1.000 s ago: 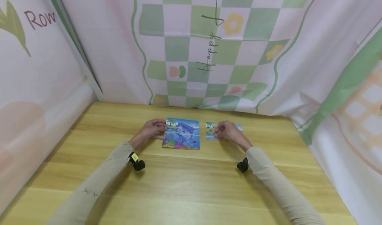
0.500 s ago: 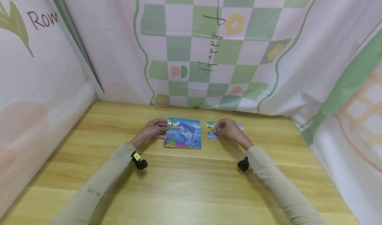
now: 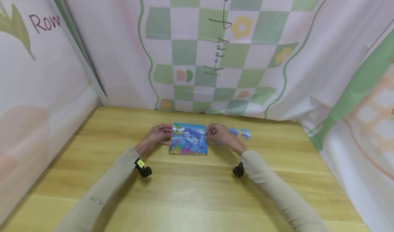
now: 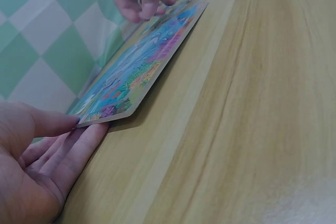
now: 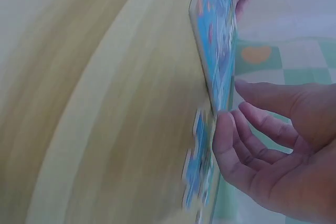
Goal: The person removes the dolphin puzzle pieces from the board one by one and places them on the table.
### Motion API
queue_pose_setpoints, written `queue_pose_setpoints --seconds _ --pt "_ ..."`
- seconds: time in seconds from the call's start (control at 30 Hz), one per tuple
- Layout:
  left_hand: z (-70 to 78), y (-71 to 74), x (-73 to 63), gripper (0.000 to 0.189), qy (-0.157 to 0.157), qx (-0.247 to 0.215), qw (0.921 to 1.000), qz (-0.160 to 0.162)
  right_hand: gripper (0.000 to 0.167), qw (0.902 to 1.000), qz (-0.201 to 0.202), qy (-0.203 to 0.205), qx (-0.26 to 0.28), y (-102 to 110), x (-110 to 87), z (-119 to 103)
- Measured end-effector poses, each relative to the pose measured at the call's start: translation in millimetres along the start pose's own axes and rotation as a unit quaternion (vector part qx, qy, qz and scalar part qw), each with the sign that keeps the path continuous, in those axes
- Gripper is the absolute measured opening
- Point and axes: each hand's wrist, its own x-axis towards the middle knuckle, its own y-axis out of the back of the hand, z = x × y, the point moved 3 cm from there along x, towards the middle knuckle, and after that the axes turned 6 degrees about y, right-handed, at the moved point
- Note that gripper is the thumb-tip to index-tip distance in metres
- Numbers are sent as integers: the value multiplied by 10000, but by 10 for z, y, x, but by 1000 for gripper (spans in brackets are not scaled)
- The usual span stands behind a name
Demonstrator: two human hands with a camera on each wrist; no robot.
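A square dolphin picture board (image 3: 188,143), blue with a palm tree and coral, lies at the far middle of the table. My left hand (image 3: 155,134) pinches its left edge; in the left wrist view the thumb (image 4: 58,123) is on top and the fingers underneath. My right hand (image 3: 221,134) is at the board's right edge, thumb and fingertips apart, with no piece visible between them. Blue jigsaw pieces (image 5: 195,163) lie beside that edge, partly hidden beneath the right hand in the head view.
Further right lies another blue jigsaw piece (image 3: 245,133). The wooden table (image 3: 191,191) ends at a checked green and white curtain (image 3: 203,54) close behind the board. White printed cloth (image 3: 46,78) stands along the left side.
My right hand has moved left from the loose jigsaw pieces to the board's right edge, uncovering pieces on the right. My left hand stays on the board's left edge.
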Motion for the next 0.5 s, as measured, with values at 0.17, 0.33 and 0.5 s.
queue_pose_setpoints --seconds 0.17,0.33,0.5 --pt "5 -6 -6 51 -42 15 10000 1 19 9998 -82 77 175 -147 89 -138" --pt "5 5 -15 54 -174 100 9998 -45 23 9990 -341 111 252 -299 197 -275" --pt "-12 46 -26 59 -200 124 9995 -234 37 9983 -490 302 -25 -462 287 -360"
